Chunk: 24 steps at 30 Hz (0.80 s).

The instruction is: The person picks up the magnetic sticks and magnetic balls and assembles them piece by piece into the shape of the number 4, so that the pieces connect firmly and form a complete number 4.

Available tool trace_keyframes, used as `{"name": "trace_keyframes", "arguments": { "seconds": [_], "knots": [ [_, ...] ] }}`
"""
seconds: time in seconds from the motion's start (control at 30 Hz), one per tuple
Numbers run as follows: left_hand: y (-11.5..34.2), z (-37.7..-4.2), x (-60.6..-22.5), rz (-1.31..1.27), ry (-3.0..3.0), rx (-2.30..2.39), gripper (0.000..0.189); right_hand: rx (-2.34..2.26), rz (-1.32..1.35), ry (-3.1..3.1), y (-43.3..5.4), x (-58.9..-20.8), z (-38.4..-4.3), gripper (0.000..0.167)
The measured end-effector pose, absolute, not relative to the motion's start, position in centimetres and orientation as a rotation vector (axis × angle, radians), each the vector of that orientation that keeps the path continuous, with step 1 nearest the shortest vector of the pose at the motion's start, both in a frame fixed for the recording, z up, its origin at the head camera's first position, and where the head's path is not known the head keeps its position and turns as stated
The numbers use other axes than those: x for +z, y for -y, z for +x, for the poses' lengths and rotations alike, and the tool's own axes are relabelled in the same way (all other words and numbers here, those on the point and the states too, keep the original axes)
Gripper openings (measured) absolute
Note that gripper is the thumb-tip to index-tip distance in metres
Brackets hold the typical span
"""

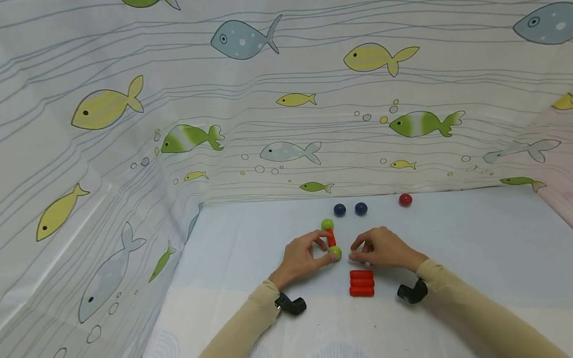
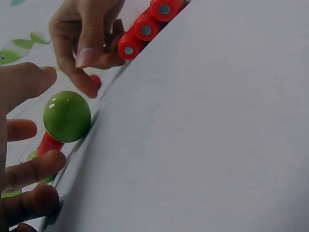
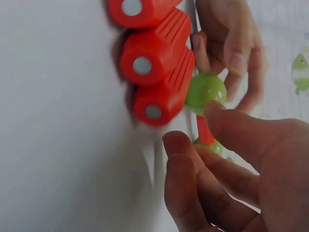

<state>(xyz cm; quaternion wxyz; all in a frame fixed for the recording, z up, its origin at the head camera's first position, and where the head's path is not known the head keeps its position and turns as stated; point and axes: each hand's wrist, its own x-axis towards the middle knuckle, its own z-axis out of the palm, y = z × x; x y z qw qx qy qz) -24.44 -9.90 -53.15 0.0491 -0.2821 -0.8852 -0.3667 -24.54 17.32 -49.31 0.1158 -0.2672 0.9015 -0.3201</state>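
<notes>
Two green balls stand on the table at either end of a red magnetic rod (image 1: pixel 332 240), the near ball (image 1: pixel 336 252) closer to me than the far ball (image 1: pixel 327 224). My left hand (image 1: pixel 299 258) is around this piece, thumb by the near ball and fingertips beside the rod. The left wrist view shows a gap between thumb and ball, fingers loosely spread. Just right of it hovers my right hand (image 1: pixel 385 248), fingers loosely bent with nothing between them. Below the hands, three red magnetic rods (image 1: pixel 362 283) lie side by side, silver discs (image 3: pixel 142 65) showing at their ends.
Two dark blue balls (image 1: pixel 339 210) and a red ball (image 1: pixel 405 199) sit toward the back of the white table (image 1: pixel 470 244). Fish-printed sheeting (image 1: pixel 332 120) rises behind the table and along its left side. Each wrist bears a black camera (image 1: pixel 292 305).
</notes>
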Motion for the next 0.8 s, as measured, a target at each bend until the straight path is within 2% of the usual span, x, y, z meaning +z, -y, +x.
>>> {"name": "trace_keyframes", "arguments": {
  "seconds": [0.33,0.8],
  "knots": [
    [9.5,-24.1,-53.3,-0.980,2.662,-0.975,0.041,-0.977,-0.849,-2.491,-20.8,-49.2,-22.8,0.026],
    [8.9,-23.8,-53.2,-0.971,2.631,-0.873,0.035,-1.040,-0.900,-2.467,-21.4,-49.6,-20.8,0.021]
  ]
}}
